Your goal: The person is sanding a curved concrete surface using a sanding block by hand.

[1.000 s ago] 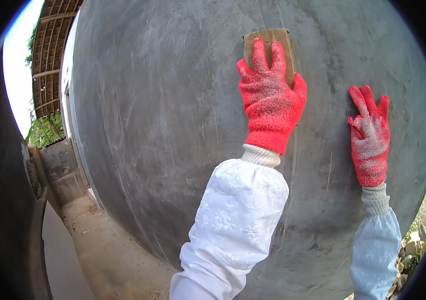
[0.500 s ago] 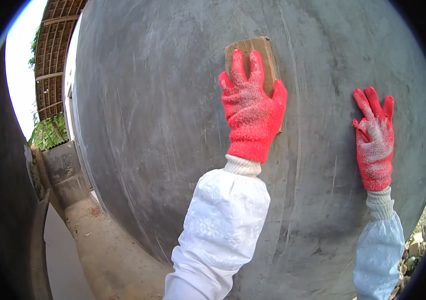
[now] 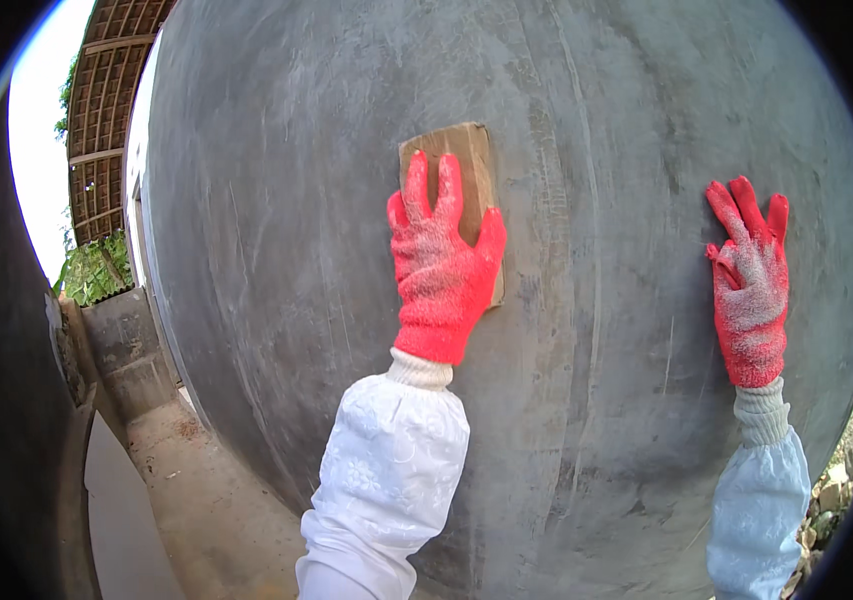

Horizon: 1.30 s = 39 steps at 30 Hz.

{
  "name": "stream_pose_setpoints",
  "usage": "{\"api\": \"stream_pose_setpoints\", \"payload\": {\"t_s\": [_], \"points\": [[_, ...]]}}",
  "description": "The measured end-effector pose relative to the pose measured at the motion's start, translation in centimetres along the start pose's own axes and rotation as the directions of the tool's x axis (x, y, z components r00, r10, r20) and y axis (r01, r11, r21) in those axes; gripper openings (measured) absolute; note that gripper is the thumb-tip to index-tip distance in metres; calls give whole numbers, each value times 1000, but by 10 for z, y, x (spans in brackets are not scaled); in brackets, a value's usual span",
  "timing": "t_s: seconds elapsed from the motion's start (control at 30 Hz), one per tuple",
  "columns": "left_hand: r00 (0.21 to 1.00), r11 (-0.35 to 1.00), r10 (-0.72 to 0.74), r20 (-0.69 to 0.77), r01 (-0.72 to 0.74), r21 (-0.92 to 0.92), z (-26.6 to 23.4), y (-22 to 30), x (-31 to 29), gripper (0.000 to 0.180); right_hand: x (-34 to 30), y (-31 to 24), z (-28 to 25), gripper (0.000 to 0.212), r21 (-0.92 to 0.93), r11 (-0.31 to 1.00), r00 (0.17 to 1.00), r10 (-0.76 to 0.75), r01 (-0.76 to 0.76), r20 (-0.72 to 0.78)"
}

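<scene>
A brown rectangular block (image 3: 476, 172), standing roughly upright, lies against the grey plastered wall (image 3: 316, 230). Over its back is my left hand (image 3: 441, 265), in a red dust-coated glove. Two fingers lie along the block's face, and the thumb is at its right edge; the palm hides the block's lower left part. Off to the right, my right hand (image 3: 749, 285) rests on the wall in a matching glove, its fingers apart and holding nothing. White embroidered sleeves cover both forearms.
A low block wall (image 3: 129, 335) and a concrete floor (image 3: 211, 510) show at the left. A pale flat panel (image 3: 121, 520) leans near the dark left wall. At the upper left hangs a slatted roof (image 3: 106, 130). Loose stones (image 3: 831, 495) lie at the lower right.
My left hand has moved down and to the left along the wall, carrying the block with it. The right hand has stayed in nearly the same place.
</scene>
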<state>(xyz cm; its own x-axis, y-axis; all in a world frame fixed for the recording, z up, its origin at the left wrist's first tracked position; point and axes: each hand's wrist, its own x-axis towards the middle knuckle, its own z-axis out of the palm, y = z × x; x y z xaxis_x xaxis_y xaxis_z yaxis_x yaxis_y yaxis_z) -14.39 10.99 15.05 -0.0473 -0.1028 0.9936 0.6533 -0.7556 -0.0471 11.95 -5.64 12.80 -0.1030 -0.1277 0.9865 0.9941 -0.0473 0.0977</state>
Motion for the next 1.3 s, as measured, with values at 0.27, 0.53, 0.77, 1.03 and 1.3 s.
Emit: {"api": "stream_pose_setpoints", "payload": {"t_s": [0.27, 0.53, 0.77, 1.03, 1.3], "points": [[984, 997, 54, 169, -61, 38, -37, 26, -173, 78, 0, 8, 1, 43, -58, 994, 996, -94, 94, -6], [999, 994, 35, -23, -32, 102, 6, 9, 11, 67, -7, 8, 13, 44, 25, 999, 999, 43, -43, -23], [998, 1000, 16, 60, -15, -16, 3, 57, -96, 71, 0, 18, -2, 56, -27, 999, 1000, -27, 28, 13], [993, 993, 121, 13, -121, 5, 6, 24, -20, 69, -2, 2, 0, 60, 11, 992, 991, 127, -128, 47], [993, 993, 102, 60, -105, 47, -11, 1, -86, 74, -4, 18, 6, 63, -12, 1000, 999, 0, 1, 32]]}}
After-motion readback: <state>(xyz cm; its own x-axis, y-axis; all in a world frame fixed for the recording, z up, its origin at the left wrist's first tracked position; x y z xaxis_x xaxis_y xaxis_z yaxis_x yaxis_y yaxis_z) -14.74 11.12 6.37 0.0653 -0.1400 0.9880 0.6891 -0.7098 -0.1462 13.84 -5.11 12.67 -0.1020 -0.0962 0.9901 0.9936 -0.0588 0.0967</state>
